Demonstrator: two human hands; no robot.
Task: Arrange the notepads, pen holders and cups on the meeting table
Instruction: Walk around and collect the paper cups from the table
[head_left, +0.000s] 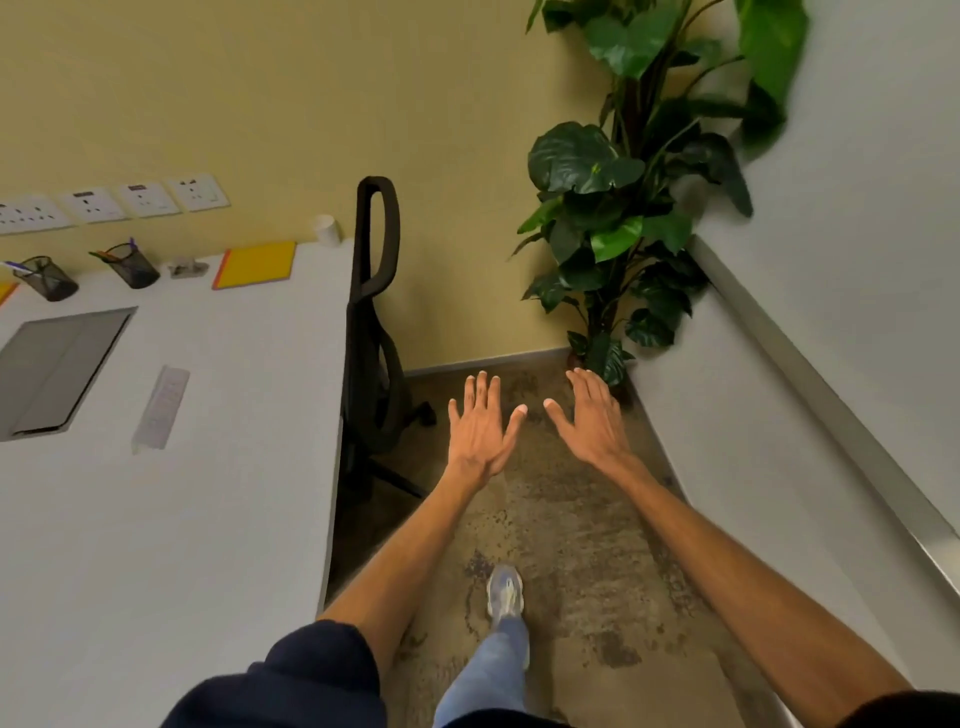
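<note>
My left hand and my right hand are stretched out flat over the carpet, fingers spread, holding nothing, to the right of the white meeting table. At the table's far end lie a yellow notepad, a white paper cup by the corner, and two black mesh pen holders with pens. A sliver of another yellow notepad shows at the left edge.
A black office chair stands at the table's right side. A tall green plant fills the corner. A white remote, a grey cable hatch and a small clip lie on the table. A grey wall runs along the right.
</note>
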